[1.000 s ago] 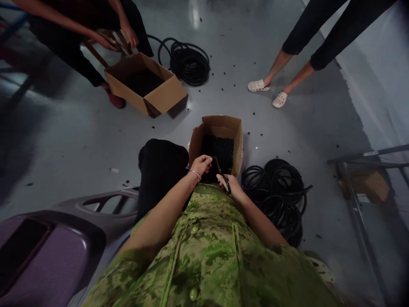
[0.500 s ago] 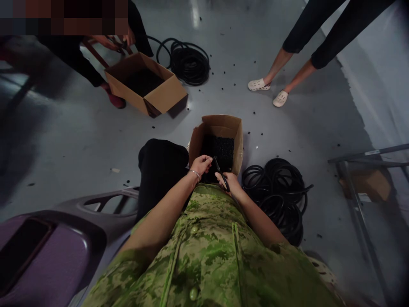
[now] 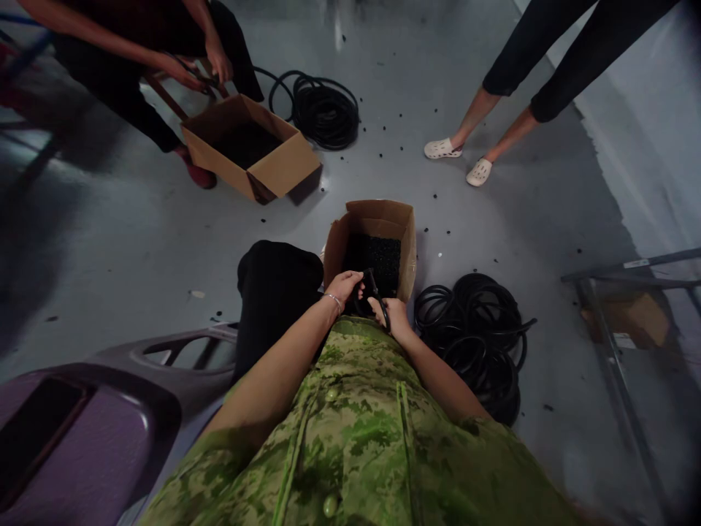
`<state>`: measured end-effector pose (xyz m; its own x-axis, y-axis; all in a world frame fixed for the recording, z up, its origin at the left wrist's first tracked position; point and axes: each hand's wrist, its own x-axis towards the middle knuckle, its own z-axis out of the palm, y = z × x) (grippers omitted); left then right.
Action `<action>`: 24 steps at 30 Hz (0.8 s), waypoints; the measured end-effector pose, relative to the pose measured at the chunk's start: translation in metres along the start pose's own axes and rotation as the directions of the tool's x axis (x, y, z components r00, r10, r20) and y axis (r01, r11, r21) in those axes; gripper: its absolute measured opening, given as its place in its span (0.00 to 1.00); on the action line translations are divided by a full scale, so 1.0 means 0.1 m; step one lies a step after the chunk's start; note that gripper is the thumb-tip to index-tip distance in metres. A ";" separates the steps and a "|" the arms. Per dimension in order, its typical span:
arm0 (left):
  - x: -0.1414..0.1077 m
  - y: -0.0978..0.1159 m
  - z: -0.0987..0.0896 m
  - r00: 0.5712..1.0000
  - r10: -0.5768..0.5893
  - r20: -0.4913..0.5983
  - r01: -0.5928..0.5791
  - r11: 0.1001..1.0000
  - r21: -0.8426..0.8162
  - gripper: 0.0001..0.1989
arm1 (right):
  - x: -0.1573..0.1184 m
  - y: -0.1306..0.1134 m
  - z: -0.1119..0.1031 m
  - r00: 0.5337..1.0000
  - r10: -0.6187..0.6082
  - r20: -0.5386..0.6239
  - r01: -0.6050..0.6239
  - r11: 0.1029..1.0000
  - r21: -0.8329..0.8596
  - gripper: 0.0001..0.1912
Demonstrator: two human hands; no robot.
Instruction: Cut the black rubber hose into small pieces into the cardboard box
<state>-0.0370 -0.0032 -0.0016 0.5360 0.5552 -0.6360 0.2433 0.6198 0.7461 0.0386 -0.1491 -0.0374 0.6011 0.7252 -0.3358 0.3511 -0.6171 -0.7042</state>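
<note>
A dark cutting tool (image 3: 382, 298), like scissors, is held in my right hand (image 3: 394, 315), its tip pointing up and left. My left hand (image 3: 346, 286), with a bracelet at the wrist, pinches a black hose (image 3: 358, 303) close to the tool's tip. Both hands are over the near edge of an open cardboard box (image 3: 407, 252). Small black pieces (image 3: 383, 254) lie inside it. To the right of the box, coiled black hose (image 3: 476, 321) rests on the floor.
A person's hands (image 3: 219, 64) are over another cardboard box (image 3: 290, 164), beside a hose coil (image 3: 331, 113). Someone's white clogs (image 3: 442, 149) stand at upper right. A purple chair (image 3: 104, 431) holds a phone (image 3: 44, 431). A metal frame (image 3: 618, 365) is at right.
My left hand has shifted slightly, and a loop of black hose now shows more clearly below it. The tool in my right hand has turned a little more upright.
</note>
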 end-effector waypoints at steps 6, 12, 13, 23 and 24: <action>-0.01 0.00 0.00 0.997 0.027 -0.067 -0.028 0.999 -0.020 0.16 | 0.03 0.01 0.00 1.000 -0.003 -0.006 0.003 0.998 -0.056 0.30; -0.02 -0.01 -0.01 0.997 0.077 -0.028 -0.075 0.996 0.050 0.16 | 0.07 -0.02 -0.07 0.998 0.045 0.047 -0.044 0.999 -0.014 0.30; -0.02 -0.01 -0.01 0.997 0.075 -0.005 -0.075 0.995 0.062 0.16 | 0.09 -0.01 -0.08 0.997 0.051 0.061 -0.051 0.999 0.005 0.30; -0.01 0.00 0.00 0.999 0.053 -0.004 -0.053 0.995 0.089 0.13 | 0.09 -0.03 -0.02 0.998 0.053 0.038 -0.054 0.998 0.035 0.30; -0.01 0.00 -0.01 0.999 0.050 -0.014 -0.049 0.995 0.092 0.13 | 0.07 -0.03 -0.02 0.998 0.052 0.021 -0.052 0.999 0.011 0.30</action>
<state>-0.0381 -0.0034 -0.0006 0.5361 0.5934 -0.6004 0.2904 0.5382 0.7912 0.0431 -0.1421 -0.0364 0.6031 0.6984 -0.3853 0.3116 -0.6509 -0.6922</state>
